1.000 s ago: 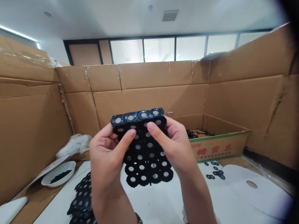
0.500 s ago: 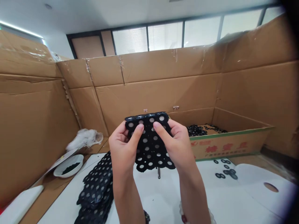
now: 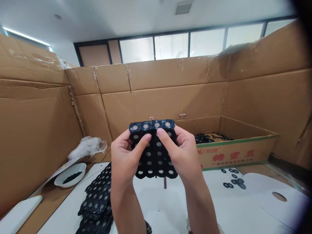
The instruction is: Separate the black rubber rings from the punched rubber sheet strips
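Note:
Both hands grip a black sheet of joined rings with round holes (image 3: 153, 159), held up above the white table. Its top edge is folded over toward me, showing a row of rings. My left hand (image 3: 126, 156) has the left side, thumb on the front face and fingers curled behind. On the right side, my right hand (image 3: 184, 148) holds it the same way, the two thumbs close together. Below the sheet a thin metal rod (image 3: 165, 183) shows. To the left lies a pile of similar black perforated sheets (image 3: 97, 198), partly hidden by my left forearm.
A cardboard box with a green rim (image 3: 226, 156) stands at back right, black rings inside. Several loose black rings (image 3: 235, 180) lie before it, near a white board with an oval hole (image 3: 265, 185). At left are a white bowl (image 3: 81, 172) and crumpled plastic (image 3: 87, 146). Cardboard walls (image 3: 161, 100) surround the table.
The sheet's top fold has turned toward me, so its row of rings now faces me more fully. Both hands keep their hold and have shifted slightly left; the view has tilted up a little.

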{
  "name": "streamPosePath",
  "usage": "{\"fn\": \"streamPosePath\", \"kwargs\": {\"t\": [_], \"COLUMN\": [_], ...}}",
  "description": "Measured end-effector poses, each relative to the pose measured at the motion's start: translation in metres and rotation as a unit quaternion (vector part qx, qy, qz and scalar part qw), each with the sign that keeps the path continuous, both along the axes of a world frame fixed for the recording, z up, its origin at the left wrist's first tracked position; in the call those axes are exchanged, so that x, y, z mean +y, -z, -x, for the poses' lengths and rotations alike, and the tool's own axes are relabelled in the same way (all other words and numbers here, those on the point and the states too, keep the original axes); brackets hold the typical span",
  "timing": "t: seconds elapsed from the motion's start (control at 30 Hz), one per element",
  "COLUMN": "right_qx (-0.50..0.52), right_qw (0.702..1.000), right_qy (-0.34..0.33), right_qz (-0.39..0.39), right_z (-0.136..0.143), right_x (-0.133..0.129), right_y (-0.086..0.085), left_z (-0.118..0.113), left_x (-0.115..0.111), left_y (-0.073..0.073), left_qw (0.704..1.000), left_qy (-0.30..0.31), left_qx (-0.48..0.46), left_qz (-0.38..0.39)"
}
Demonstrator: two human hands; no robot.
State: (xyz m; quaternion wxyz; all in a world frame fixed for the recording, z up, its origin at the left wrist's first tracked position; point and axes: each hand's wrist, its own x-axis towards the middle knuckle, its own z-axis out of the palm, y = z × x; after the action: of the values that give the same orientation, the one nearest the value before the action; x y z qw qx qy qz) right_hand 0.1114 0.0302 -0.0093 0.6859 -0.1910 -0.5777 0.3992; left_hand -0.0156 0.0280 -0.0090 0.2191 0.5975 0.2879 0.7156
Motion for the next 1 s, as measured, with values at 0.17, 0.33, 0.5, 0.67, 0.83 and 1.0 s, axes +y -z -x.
{"fn": "streamPosePath", "kwargs": {"t": [0.17,0.33,0.5,0.67,0.83,1.0], "right_qx": [0.007,0.027,0.052,0.057,0.046,0.045], "right_qw": [0.999,0.994,0.989,0.986,0.989,0.991], "right_qy": [-0.048,-0.104,-0.139,-0.158,-0.142,-0.128], "right_qz": [0.003,0.009,0.007,0.009,0.009,0.003], "right_z": [-0.002,-0.006,-0.010,-0.014,-0.017,-0.015], "right_x": [-0.005,-0.010,-0.019,-0.026,-0.028,-0.028], "right_y": [-0.002,-0.002,-0.004,-0.004,-0.005,-0.004], "left_z": [0.001,-0.003,-0.008,-0.012,-0.016,-0.017], "left_x": [-0.002,-0.007,-0.021,-0.033,-0.035,-0.034], "left_y": [0.000,-0.002,-0.002,-0.001,-0.001,0.001], "left_qw": [0.999,0.999,0.997,0.996,0.994,0.993], "left_qy": [0.017,0.022,0.037,0.049,0.054,0.039], "left_qx": [-0.021,-0.030,-0.043,-0.069,-0.093,-0.107], "left_qz": [-0.020,-0.040,-0.055,-0.027,-0.016,-0.009]}}
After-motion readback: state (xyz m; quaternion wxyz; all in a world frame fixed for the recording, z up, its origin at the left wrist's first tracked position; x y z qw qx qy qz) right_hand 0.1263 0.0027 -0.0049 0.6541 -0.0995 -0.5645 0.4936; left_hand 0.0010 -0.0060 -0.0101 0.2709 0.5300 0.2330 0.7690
